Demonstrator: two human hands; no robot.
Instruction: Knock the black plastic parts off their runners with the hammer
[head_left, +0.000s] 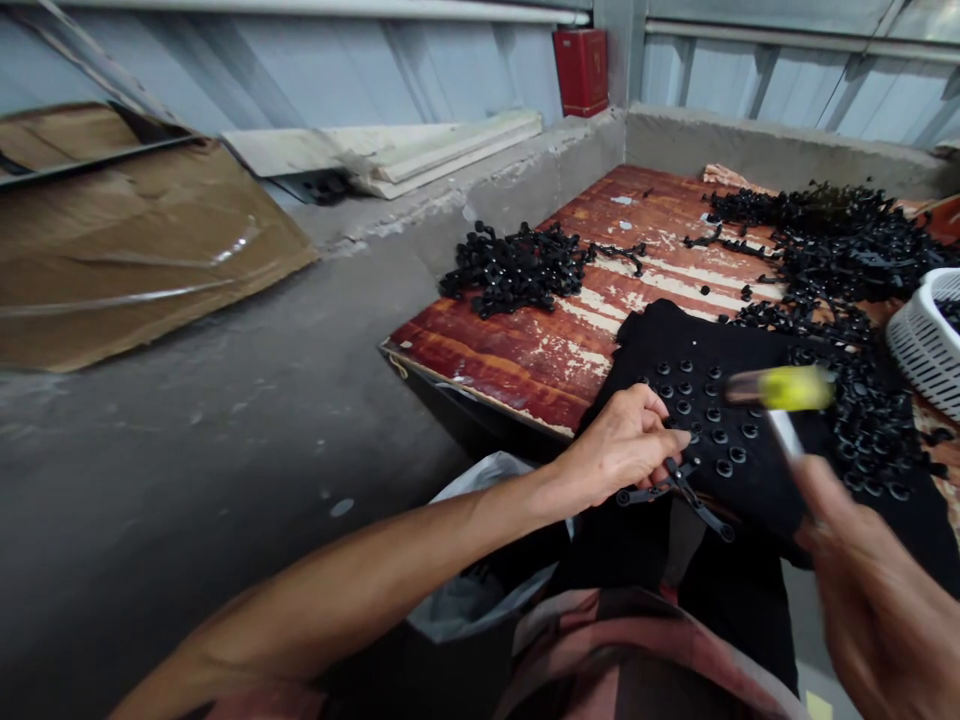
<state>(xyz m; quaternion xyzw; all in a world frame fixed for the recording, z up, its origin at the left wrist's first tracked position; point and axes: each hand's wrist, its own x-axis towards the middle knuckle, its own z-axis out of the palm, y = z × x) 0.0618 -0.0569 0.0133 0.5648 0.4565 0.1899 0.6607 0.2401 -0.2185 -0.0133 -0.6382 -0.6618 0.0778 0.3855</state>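
Note:
My left hand (634, 445) is closed at the front edge of a black cloth (667, 335), its fingers pinching a black plastic part (697, 500) with long arms that stick out toward me. Several small black round pieces (720, 437) stand in rows on the cloth beside my fingertips. Raised over the cloth, my right hand (862, 560) grips a mallet (795, 388) by its handle. The mallet's head is yellow at one end and dark at the other, and smeared by motion. A crowd of loose black round pieces (874, 430) lies on the cloth behind the mallet.
The worn red-brown table board (517, 365) carries a heap of black parts (517, 268) at left and a bigger heap (847, 240) at back right. A white basket (926, 340) stands at the right edge. Cardboard (150, 250) leans at far left; a red box (581, 72) sits on the ledge.

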